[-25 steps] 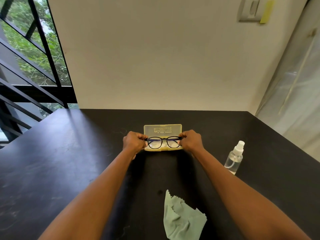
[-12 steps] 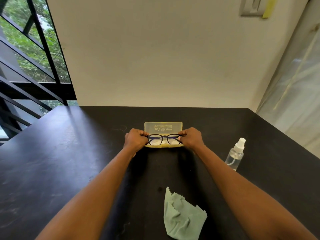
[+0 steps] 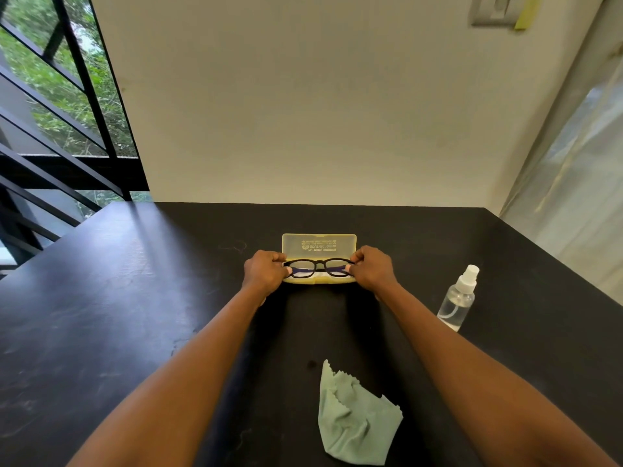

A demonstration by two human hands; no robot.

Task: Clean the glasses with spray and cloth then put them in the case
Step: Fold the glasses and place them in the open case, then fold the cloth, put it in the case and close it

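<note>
Centrally, on the black table (image 3: 101, 298), an open yellow case (image 3: 319, 246) lies with its translucent lid standing up at the far side, printed text showing on the lid. Both arms reach forward from the near edge. Left hand (image 3: 264, 272) grips the left end of the glasses (image 3: 317, 267), fingers curled shut around the hinge; right hand (image 3: 371, 269) grips the right end in the same way, fingers closed on the frame. Glasses: dark frame, lenses facing the camera, held level directly over the case's tray; whether the frame already touches the tray cannot be told. A pale lining shows in the tray beneath the lenses. Spray bottle (image 3: 459, 298): clear, with a white nozzle, upright on the table to the right of the case and well apart from the right hand, a small amount of liquid visible at its base. Cloth (image 3: 354, 419): pale green, crumpled, with zigzag edges, lying on the table near the front edge between the two forearms, touched by neither. Background: plain cream wall (image 3: 303, 112) behind the table, dark railing and foliage at left
</note>
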